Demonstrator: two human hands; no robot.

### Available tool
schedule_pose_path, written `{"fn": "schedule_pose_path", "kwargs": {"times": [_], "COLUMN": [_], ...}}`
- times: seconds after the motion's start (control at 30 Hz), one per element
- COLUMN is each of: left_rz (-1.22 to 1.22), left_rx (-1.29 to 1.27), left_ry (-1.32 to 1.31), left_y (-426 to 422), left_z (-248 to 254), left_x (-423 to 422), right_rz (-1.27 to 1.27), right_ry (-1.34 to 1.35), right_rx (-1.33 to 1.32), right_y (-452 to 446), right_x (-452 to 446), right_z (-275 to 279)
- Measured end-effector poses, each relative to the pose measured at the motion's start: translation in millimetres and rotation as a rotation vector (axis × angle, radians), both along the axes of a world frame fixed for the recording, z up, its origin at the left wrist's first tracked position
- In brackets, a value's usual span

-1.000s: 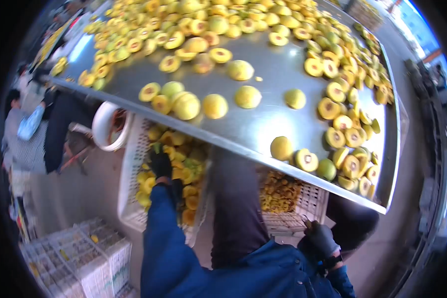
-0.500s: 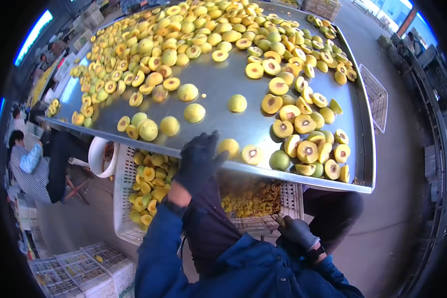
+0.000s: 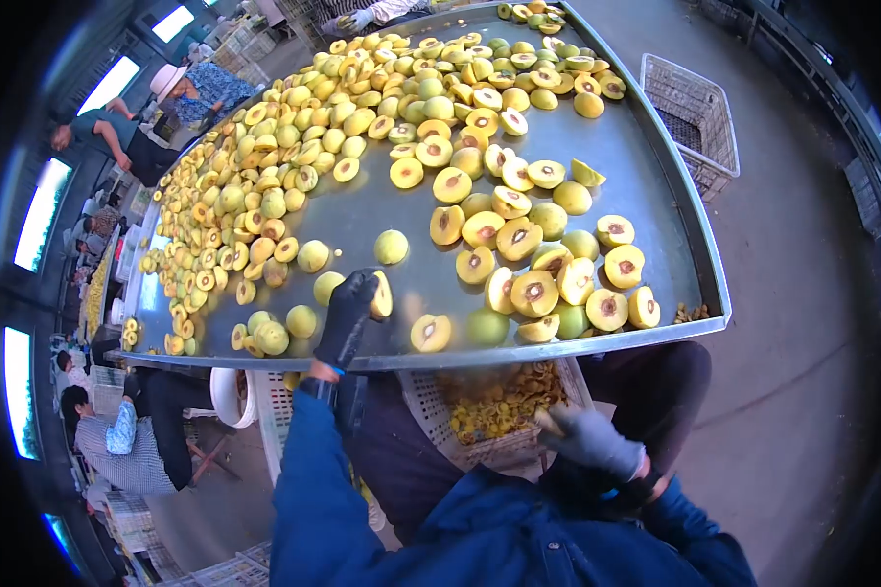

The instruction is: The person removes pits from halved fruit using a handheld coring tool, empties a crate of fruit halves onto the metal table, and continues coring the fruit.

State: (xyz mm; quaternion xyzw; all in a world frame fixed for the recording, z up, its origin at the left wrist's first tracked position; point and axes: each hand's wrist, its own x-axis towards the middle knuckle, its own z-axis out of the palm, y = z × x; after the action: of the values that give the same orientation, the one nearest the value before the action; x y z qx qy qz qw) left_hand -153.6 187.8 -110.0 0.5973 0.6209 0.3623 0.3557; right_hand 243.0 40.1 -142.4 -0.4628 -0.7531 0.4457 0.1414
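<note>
My left hand [image 3: 348, 318], in a dark glove, is closed on a yellow peach half [image 3: 382, 295] just above the metal table [image 3: 362, 220] near its front edge. Its cut face is turned to the right. Another peach half [image 3: 430, 333] lies cut side up to the right of that hand. My right hand [image 3: 594, 442], in a grey glove, is low over my lap, closed around a small hand tool [image 3: 550, 423] whose light-coloured end shows. Motion blur hides the tool's tip. Below the table edge, a white crate [image 3: 431, 416] holds yellow scraps [image 3: 504, 406].
Many peach halves [image 3: 303, 147] are heaped across the far and left table. A cluster [image 3: 535, 292] sits at front right. A white crate [image 3: 690, 112] stands beyond the right edge, a white bucket [image 3: 231, 396] below left. Several people [image 3: 127, 445] work at left and behind.
My left hand has gone from empty above the table edge to holding a peach half. My right hand has shifted slightly with its tool. The view has turned and shifted.
</note>
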Motion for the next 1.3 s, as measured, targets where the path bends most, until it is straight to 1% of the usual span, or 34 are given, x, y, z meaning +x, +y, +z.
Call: {"fn": "schedule_pose_path", "kwargs": {"times": [0.07,0.1,0.13,0.17,0.2,0.27,0.3,0.37,0.43,0.53,0.63,0.73,0.83,0.93,1.0,1.03,1.07,1.1,1.13,1.17,1.23,1.27,1.3], "left_rz": [0.1,-0.081,-0.038,0.003,0.014,0.032,0.178,0.287,0.322,0.334,0.323,0.31,0.297,0.297,0.299,0.262,0.225,0.188,0.15,0.112,0.187,0.136,0.094], "left_rx": [-0.061,-0.122,0.03,0.176,0.205,0.264,0.413,0.497,0.511,0.512,0.514,0.517,0.516,0.464,0.356,0.368,0.404,0.439,0.502,0.563,0.542,0.482,0.418], "left_ry": [-0.822,-0.967,-0.746,-0.524,-0.565,-0.646,-0.165,-0.063,-0.086,-0.091,-0.075,-0.051,-0.019,-0.059,-0.194,-0.201,-0.19,-0.179,-0.152,-0.126,-0.384,-0.52,-0.658], "left_y": [-38.1,-46.7,-60.4,-78.5,-93.7,-124.0,-140.3,-163.2,-175.4,-185.8,-187.0,-184.6,-179.6,-176.2,-174.9,-173.3,-172.6,-171.9,-171.3,-171.5,-170.4,-170.0,-169.4], "left_z": [41.6,48.3,61.0,79.2,84.8,96.0,83.2,86.2,90.8,95.0,98.4,102.6,105.7,106.7,111.6,117.8,125.9,133.9,144.5,149.0,131.8,132.2,133.4], "left_x": [30.6,28.2,48.0,84.0,93.4,112.3,119.1,132.4,139.3,145.0,148.9,151.7,154.1,157.7,160.2,162.0,163.8,165.6,167.6,168.7,178.7,177.8,177.4], "right_rz": [0.025,0.025,0.025,0.01,-0.007,-0.035,0.012,-0.045,-0.133,-0.027,0.007,0.02,0.047,-0.046,-0.003,0.017,0.047,0.077,0.106,0.157,0.309,0.386,0.407], "right_ry": [-0.022,0.029,0.076,0.145,0.212,0.236,0.252,0.277,0.311,0.159,0.041,0.037,-0.023,0.048,0.21,0.292,0.41,0.514,0.6,0.679,1.087,1.295,1.427], "right_rx": [0.196,0.206,0.219,0.322,0.426,0.471,0.483,0.567,0.669,0.655,0.691,0.751,0.688,0.792,0.722,0.686,0.218,-0.252,-0.725,-0.968,-1.396,-1.602,-1.691], "right_y": [25.0,36.4,44.2,46.9,44.6,30.8,25.0,10.9,0.4,-7.6,-10.3,-12.9,-12.5,-13.8,-14.2,-13.3,-15.0,-14.4,-13.1,-12.4,-16.8,-20.6,-24.3], "right_x": [-3.9,-9.5,-18.6,-29.3,-40.1,-59.1,-64.7,-79.4,-89.4,-86.5,-82.5,-75.6,-75.7,-83.2,-86.6,-87.9,-83.0,-74.2,-67.8,-64.5,-69.4,-72.4,-76.1], "right_z": [32.8,55.8,76.8,89.4,100.4,126.7,138.1,133.9,129.2,116.3,120.2,125.3,125.9,132.8,134.1,138.1,144.9,175.2,192.5,192.6,168.4,154.7,148.0]}}
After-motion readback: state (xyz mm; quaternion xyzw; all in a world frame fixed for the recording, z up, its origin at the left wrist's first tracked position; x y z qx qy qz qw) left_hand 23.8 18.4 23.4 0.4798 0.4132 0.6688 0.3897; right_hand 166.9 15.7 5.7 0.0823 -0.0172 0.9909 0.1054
